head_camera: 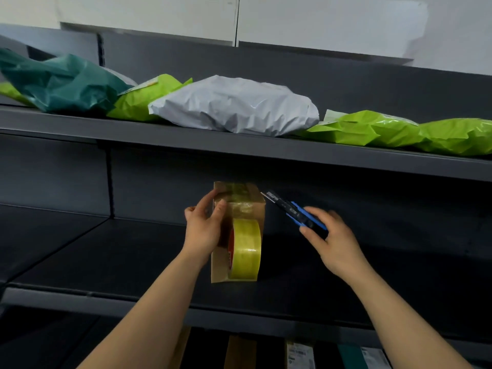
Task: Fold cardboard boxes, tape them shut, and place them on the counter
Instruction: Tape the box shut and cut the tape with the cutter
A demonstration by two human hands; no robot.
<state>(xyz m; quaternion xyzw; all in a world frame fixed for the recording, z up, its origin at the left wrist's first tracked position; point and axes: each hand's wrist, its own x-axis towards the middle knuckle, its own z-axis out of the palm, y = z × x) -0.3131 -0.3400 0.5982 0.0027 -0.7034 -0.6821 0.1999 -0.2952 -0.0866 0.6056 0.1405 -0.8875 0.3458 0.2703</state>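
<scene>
A small brown cardboard box (257, 206) stands upright on the dark shelf (133, 257), with clear yellowish tape across its top. A roll of yellowish tape (246, 249) hangs against the box's front, still joined to the taped strip. My left hand (203, 226) grips the box's upper left edge, thumb on the front face. To the right of the box, my right hand (330, 238) holds a black and blue utility knife (295, 213). Its tip points up and left toward the box's top right corner, a little apart from it.
The shelf above (239, 147) carries a dark green bag (61, 83), several lime green mailers (399, 131) and a grey-white mailer (234, 105). Below the shelf's front lip, flat cardboard and parcels (298, 352) stand on edge. A dark back panel closes the shelf.
</scene>
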